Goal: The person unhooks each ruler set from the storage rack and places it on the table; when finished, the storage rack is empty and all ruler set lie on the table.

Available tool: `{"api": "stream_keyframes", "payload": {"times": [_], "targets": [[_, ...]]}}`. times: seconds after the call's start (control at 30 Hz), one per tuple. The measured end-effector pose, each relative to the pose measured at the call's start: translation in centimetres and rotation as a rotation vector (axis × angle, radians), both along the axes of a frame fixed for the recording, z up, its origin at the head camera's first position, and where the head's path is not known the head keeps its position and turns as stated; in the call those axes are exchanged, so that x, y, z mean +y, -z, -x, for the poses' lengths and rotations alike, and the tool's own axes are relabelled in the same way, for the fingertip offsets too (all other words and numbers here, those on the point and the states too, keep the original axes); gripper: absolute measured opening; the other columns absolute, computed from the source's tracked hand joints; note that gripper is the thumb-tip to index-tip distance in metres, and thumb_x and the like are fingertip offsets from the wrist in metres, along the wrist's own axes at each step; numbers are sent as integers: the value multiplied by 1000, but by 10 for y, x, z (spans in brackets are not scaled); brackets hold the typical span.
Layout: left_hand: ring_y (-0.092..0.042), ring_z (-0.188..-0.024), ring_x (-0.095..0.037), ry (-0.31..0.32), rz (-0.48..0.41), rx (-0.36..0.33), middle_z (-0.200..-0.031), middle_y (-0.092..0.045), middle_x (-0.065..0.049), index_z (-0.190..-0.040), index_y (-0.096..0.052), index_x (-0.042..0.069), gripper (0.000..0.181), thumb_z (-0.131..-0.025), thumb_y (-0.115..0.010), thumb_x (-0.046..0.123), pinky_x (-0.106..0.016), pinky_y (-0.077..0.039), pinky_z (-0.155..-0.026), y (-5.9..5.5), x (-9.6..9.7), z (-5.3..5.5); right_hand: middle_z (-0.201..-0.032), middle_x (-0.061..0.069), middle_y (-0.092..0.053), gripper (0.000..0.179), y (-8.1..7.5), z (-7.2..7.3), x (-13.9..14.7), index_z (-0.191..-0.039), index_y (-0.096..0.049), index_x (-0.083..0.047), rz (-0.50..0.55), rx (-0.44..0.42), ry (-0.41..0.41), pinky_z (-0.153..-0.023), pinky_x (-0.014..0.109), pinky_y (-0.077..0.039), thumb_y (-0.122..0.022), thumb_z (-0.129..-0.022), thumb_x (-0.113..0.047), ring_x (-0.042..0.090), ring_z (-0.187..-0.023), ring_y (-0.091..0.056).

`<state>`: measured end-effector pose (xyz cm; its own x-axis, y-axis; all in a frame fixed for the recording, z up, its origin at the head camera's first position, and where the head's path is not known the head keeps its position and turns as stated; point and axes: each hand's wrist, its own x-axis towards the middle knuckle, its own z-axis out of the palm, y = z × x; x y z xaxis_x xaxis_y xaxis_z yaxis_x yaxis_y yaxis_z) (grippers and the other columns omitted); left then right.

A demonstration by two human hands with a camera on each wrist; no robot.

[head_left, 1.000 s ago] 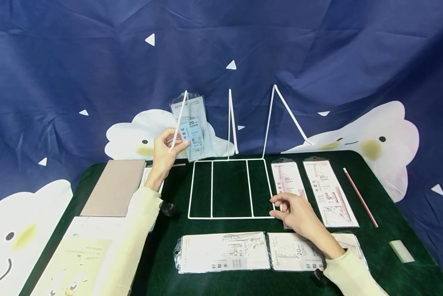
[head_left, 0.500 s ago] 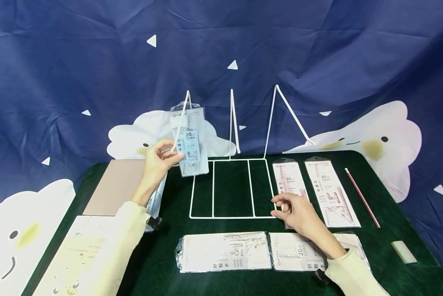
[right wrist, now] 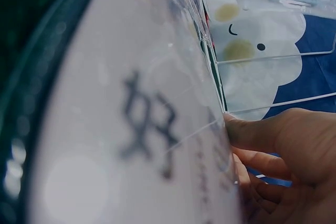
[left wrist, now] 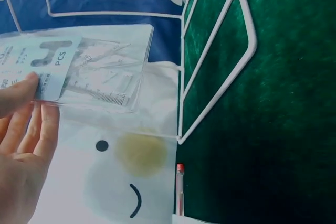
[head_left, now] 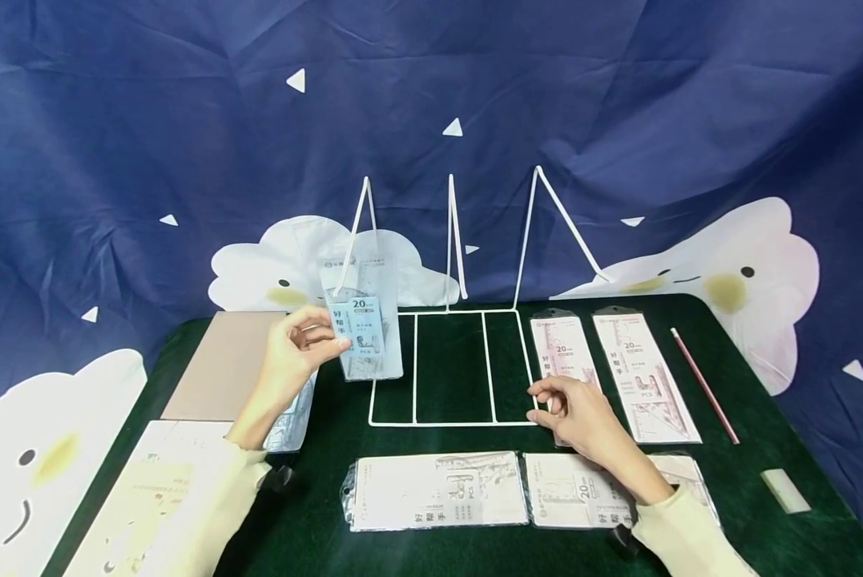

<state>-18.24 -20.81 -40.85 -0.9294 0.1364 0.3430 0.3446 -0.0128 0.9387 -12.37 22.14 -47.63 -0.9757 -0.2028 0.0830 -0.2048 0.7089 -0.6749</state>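
Note:
My left hand (head_left: 297, 344) pinches the lower left edge of a blue ruler set (head_left: 359, 328) in a clear sleeve, thumb in front. The set hangs upright over the back left of a white wire rack (head_left: 414, 369), and the rack's left hook (head_left: 353, 228) crosses its upper part in the head view. In the left wrist view, thumb and fingers grip the ruler set (left wrist: 105, 72) from one side. My right hand (head_left: 575, 413) pinches the rack's front right corner; in the right wrist view its thumb (right wrist: 247, 132) lies on the wire, partly hidden by a pack.
Two pink ruler sets (head_left: 636, 377) lie right of the rack, beside a pencil (head_left: 703, 385) and an eraser (head_left: 785, 490). White packs (head_left: 438, 490) lie in front. Left are a brown notebook (head_left: 218, 365), a yellowish booklet (head_left: 146, 481) and another blue pack (head_left: 292, 421).
My left hand has moved down and nearer, bringing the blue ruler set lower along the left hook. The right hand stays at the rack's corner.

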Motion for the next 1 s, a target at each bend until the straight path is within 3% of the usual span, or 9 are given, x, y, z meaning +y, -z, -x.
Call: {"api": "stream_keyframes", "payload": {"times": [0.33,0.53,0.7,1.0], "targets": [[-73,-86,-12,69,7,15,-100,-72,-5,-110,-66,-5,32,-84,-74,-21,-29,-62,-80,-3,-9,-32,-75,-6,-60,28,-1,0,0,-110,-77,-9,-9,10,-1,-60,24,-44,-88,-85,-13,8,-67,-53],[-73,-81,-11,84,19,8,-88,-73,-5,-107,-65,0,31,-84,-76,-18,-27,-62,-78,-4,-11,-49,-74,-6,-60,27,-1,0,0,-109,-76,-10,-11,16,-2,-60,24,-44,-88,-84,-13,8,-66,-54],[-70,-78,-10,98,14,29,-85,-70,-7,-105,-62,-4,29,-84,-76,-17,-28,-63,-78,-6,-12,-59,-74,-6,-59,27,-1,0,0,-109,-76,-9,-12,25,-5,-61,24,-44,-88,-84,-12,8,-66,-53],[-70,-79,-10,88,4,69,-87,-71,-1,-105,-59,-10,32,-80,-72,-27,-27,-62,-79,-15,-10,-75,-74,-6,-59,28,0,0,0,-110,-76,-8,3,19,-8,-60,24,-44,-88,-85,-12,8,-67,-54]]}}
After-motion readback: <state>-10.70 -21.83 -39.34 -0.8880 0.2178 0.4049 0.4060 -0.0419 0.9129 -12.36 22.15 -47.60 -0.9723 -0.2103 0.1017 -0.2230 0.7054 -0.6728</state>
